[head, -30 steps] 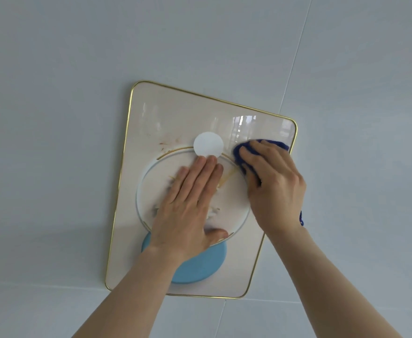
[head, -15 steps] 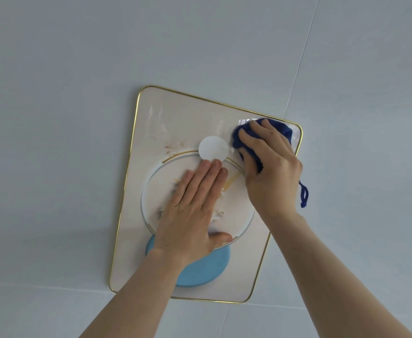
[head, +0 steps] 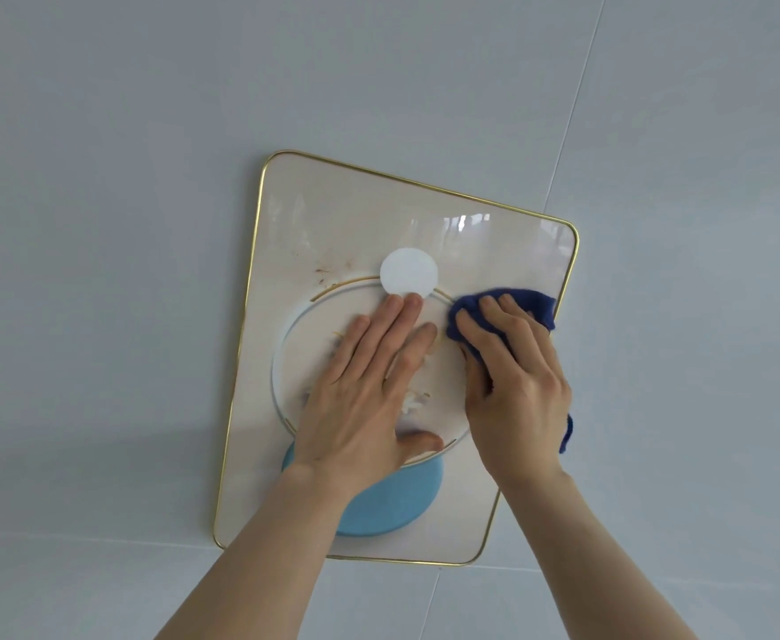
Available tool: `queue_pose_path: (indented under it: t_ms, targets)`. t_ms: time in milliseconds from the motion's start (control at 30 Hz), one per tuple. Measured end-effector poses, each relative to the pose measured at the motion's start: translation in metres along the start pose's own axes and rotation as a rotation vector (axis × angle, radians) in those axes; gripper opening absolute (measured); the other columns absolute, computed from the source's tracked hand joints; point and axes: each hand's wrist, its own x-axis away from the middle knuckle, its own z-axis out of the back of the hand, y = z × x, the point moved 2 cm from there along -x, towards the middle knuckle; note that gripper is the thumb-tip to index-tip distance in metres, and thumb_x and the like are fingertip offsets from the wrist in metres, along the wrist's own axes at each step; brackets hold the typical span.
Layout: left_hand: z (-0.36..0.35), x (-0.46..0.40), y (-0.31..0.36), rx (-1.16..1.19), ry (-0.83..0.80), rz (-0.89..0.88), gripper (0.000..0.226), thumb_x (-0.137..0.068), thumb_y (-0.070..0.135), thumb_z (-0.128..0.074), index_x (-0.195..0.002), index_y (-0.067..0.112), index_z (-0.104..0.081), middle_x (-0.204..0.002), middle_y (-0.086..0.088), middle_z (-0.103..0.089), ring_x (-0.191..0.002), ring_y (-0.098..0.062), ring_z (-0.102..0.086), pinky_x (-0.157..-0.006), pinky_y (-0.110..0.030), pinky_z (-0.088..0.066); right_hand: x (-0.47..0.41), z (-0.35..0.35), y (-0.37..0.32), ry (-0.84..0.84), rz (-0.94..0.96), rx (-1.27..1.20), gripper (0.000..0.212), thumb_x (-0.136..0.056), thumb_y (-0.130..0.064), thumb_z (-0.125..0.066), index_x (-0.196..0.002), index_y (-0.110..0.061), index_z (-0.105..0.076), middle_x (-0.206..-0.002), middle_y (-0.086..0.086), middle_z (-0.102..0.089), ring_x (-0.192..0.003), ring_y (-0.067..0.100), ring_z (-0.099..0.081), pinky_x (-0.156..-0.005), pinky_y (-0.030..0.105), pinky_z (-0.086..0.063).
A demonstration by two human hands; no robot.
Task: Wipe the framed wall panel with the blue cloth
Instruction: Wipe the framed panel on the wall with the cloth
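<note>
Right hand (head: 515,378) bunches the blue cloth (head: 529,304) against the right edge of the gold-framed wall panel (head: 333,214) while my left hand (head: 369,390) lies flat mid-panel; I judge a hard sideways push could tilt the frame.

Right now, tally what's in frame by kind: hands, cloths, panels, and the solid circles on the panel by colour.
Hands: 2, left hand flat on the panel, right hand pressing the cloth
Blue cloth: 1
Gold-framed wall panel: 1
White circle: 1
Light blue circle: 1, partly covered by the left forearm
Total: 6
</note>
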Motion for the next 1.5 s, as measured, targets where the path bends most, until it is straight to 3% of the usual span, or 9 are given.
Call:
queue_pose_path:
  t_ms: [100,300,533,733,933,1067,1233,1333,1500]
  targets:
    - [-0.001,0.001,0.000,0.012,0.016,0.009,0.126,-0.073,0.079,-0.066,-0.165,0.013,-0.011,-0.175,-0.009,-0.003,-0.162,-0.025,0.000,-0.131,-0.047,-0.011,0.016,0.007,0.009,0.016,-0.101,0.035,0.027,-0.093,0.002,-0.074,-0.115,-0.012,-0.080,-0.125,0.010,-0.075,-0.122,0.031,-0.066,-0.090,0.043,-0.060]
    - [0.002,0.000,0.002,-0.001,-0.014,0.019,0.126,-0.073,0.079,-0.065,-0.165,0.015,-0.008,-0.175,-0.010,-0.001,-0.162,-0.026,0.001,-0.131,-0.047,-0.008,0.015,0.013,0.012,-0.047,-0.038,0.070,0.027,-0.092,0.002,-0.075,-0.115,-0.012,-0.080,-0.122,0.010,-0.076,-0.119,0.031,-0.069,-0.090,0.035,-0.058]
    - [0.016,0.001,0.012,0.025,-0.078,0.031,0.120,-0.077,0.068,-0.071,-0.166,0.026,-0.001,-0.174,-0.012,0.009,-0.161,-0.029,0.008,-0.131,-0.050,-0.010,0.016,0.021,0.009,-0.121,-0.044,0.110,0.031,-0.085,0.005,-0.078,-0.110,-0.013,-0.080,-0.114,0.005,-0.077,-0.102,0.029,-0.070,-0.066,0.036,-0.061]
    - [0.039,0.017,-0.010,0.160,0.139,0.090,0.103,-0.082,0.056,-0.075,-0.164,0.027,-0.021,-0.174,-0.010,-0.012,-0.162,-0.029,-0.005,-0.131,-0.045,0.000,0.011,0.024,0.006,-0.182,-0.041,0.148,0.036,-0.077,0.010,-0.081,-0.105,-0.012,-0.081,-0.101,0.004,-0.076,-0.087,0.030,-0.068,-0.051,0.039,-0.057]
    - [0.048,0.017,-0.073,0.110,0.133,0.329,0.130,-0.069,0.080,-0.070,-0.165,0.014,-0.012,-0.175,-0.007,-0.006,-0.162,-0.026,-0.001,-0.131,-0.050,-0.001,0.014,0.022,0.007,-0.182,-0.072,0.161,0.033,-0.077,0.009,-0.083,-0.103,-0.010,-0.082,-0.102,0.007,-0.077,-0.090,0.033,-0.071,-0.057,0.037,-0.059]
    - [0.041,0.012,-0.085,0.148,0.073,0.344,0.145,-0.061,0.088,-0.070,-0.165,0.013,-0.002,-0.175,-0.003,0.001,-0.162,-0.024,0.002,-0.131,-0.053,-0.004,0.013,0.022,0.005,-0.162,-0.076,0.155,0.031,-0.078,0.008,-0.083,-0.103,-0.010,-0.082,-0.103,0.008,-0.078,-0.093,0.032,-0.072,-0.062,0.036,-0.059]
    - [0.037,0.013,-0.086,0.172,0.069,0.339,0.146,-0.061,0.088,-0.068,-0.165,0.014,0.001,-0.175,-0.001,0.005,-0.162,-0.024,0.001,-0.130,-0.054,-0.011,0.005,0.028,-0.001,-0.171,-0.111,0.111,0.030,-0.077,0.008,-0.085,-0.101,-0.011,-0.083,-0.101,0.006,-0.079,-0.095,0.031,-0.071,-0.070,0.037,-0.060]
    - [0.037,0.014,-0.087,0.173,0.089,0.337,0.145,-0.062,0.088,-0.069,-0.165,0.013,-0.002,-0.175,-0.002,0.002,-0.162,-0.023,0.000,-0.130,-0.054,-0.013,-0.007,0.034,-0.015,-0.121,-0.187,-0.067,0.029,-0.081,0.005,-0.083,-0.105,-0.011,-0.082,-0.106,0.005,-0.079,-0.100,0.030,-0.073,-0.082,0.036,-0.058]
    - [0.036,0.014,-0.088,0.161,0.113,0.332,0.139,-0.066,0.089,-0.065,-0.165,0.012,-0.006,-0.175,-0.003,-0.003,-0.162,-0.023,-0.001,-0.130,-0.054,-0.014,-0.044,0.012,-0.083,-0.093,0.041,-0.257,0.025,-0.087,0.001,-0.080,-0.110,-0.008,-0.081,-0.117,0.008,-0.077,-0.113,0.026,-0.070,-0.096,0.033,-0.056]
